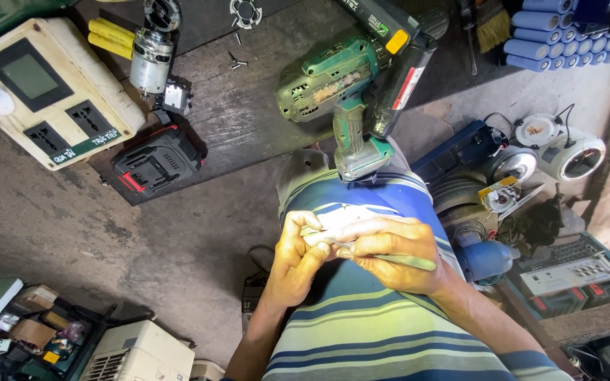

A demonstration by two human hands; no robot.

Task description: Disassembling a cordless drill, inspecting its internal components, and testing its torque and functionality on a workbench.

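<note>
My left hand (296, 261) and my right hand (393, 250) meet over my striped shirt (361, 324), close to my belly. My right hand holds a thin pale tool (404, 261) like tweezers, pointed toward my left fingers. My left hand pinches something small at the tool's tip; what it is I cannot tell. Just above my hands a green cordless drill (340, 92) stands at the edge of the dark wooden bench (234, 120).
On the bench lie a black and red battery pack (157, 161), a bare motor (151, 60), yellow cells (111, 37) and loose screws (236, 62). A cream socket box (47, 92) sits left. Blue cells (559, 35), round lamps (566, 152) and tool cases crowd the right.
</note>
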